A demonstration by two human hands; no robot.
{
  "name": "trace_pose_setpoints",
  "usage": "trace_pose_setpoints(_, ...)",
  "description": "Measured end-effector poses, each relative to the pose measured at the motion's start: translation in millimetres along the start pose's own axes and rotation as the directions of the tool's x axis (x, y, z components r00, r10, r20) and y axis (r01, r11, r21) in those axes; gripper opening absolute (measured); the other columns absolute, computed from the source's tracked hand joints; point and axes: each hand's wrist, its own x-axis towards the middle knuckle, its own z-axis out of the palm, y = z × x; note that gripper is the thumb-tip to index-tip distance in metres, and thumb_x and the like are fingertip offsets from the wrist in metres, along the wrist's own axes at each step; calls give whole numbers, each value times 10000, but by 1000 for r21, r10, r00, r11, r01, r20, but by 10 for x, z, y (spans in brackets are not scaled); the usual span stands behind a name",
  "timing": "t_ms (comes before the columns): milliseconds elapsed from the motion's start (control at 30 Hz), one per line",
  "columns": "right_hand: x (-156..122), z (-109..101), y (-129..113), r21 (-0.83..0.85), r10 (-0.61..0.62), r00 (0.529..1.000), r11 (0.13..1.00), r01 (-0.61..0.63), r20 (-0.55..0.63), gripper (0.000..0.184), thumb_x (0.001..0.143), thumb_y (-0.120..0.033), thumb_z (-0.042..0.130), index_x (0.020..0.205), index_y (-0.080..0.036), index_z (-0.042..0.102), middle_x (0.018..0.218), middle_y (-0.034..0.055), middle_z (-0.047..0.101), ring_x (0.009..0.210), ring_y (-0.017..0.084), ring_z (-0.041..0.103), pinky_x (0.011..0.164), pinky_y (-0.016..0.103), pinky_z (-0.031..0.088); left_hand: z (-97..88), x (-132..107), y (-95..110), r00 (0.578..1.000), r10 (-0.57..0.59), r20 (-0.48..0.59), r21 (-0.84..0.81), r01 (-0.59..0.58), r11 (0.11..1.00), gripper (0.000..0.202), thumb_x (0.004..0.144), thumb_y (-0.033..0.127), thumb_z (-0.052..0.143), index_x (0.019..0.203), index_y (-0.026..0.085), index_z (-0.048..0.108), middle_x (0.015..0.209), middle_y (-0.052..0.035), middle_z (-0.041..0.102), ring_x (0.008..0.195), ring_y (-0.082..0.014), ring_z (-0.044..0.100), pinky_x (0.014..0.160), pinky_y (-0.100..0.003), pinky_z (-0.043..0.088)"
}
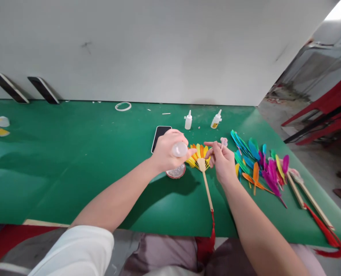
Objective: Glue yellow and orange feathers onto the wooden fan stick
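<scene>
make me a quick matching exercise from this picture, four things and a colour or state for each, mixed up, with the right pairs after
Things:
1. left hand
2. feather fan
3. fan's tassel
4. tabletop

Colour or state:
A. green
B. yellow and orange around a pale base
C. wrapped around a bottle
D. red

Pairs: 1-C, 2-B, 3-D, 4-A
</scene>
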Motion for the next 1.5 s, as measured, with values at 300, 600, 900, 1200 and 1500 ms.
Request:
trace_pose_setpoints(300, -26, 10, -12, -66, -73, 997, 995, 72, -16, 420, 831, -543, 469, 847, -152, 621, 500, -33, 538, 333, 47, 374, 350, 194, 288, 93, -38, -18, 946, 263, -187, 89, -250, 964, 196, 714, 212, 629, 592, 184, 478, 525, 51, 559, 452, -83, 487, 783, -356, 526)
trace_pose_setpoints(600, -54, 15, -21, -205, -87, 995, 974, 94, 42, 387, 851, -509, 442, 850, -159, 606, 498, -37, 524, 366, 65, 379, 384, 207, 299, -28, -9, -16, 880, 411, -237, 254, -352, 901, 227, 671, 225, 666, 589, 196, 456, 480, 62, 487, 466, -99, 504, 618, -285, 521)
trace_pose_setpoints(900, -56, 25, 31, -256, -94, 994, 961, 105, 54, 378, 857, -487, 441, 838, -156, 621, 498, -34, 522, 381, 66, 374, 399, 208, 288, -98, 2, -28, 872, 457, -177, 393, -363, 845, 274, 697, 298, 643, 548, 193, 438, 469, 43, 494, 486, -119, 540, 541, -280, 457)
trace_pose_setpoints(1200, -65, 21, 19, -332, -105, 992, 935, 123, 69, 382, 861, -486, 430, 825, -163, 631, 512, -28, 538, 398, 75, 392, 418, 214, 309, -158, 17, -17, 884, 450, -127, 440, -357, 824, 262, 720, 300, 598, 540, 198, 438, 458, 32, 508, 463, -121, 507, 499, -279, 404)
trace_pose_setpoints(1500, -52, 39, 53, -338, -67, 995, 937, 89, 78, 393, 849, -510, 432, 804, -175, 632, 506, -28, 530, 421, 91, 440, 432, 218, 326, -195, 49, 0, 846, 517, -128, 512, -390, 765, 242, 683, 240, 604, 525, 196, 425, 434, 44, 492, 434, -112, 502, 478, -261, 417)
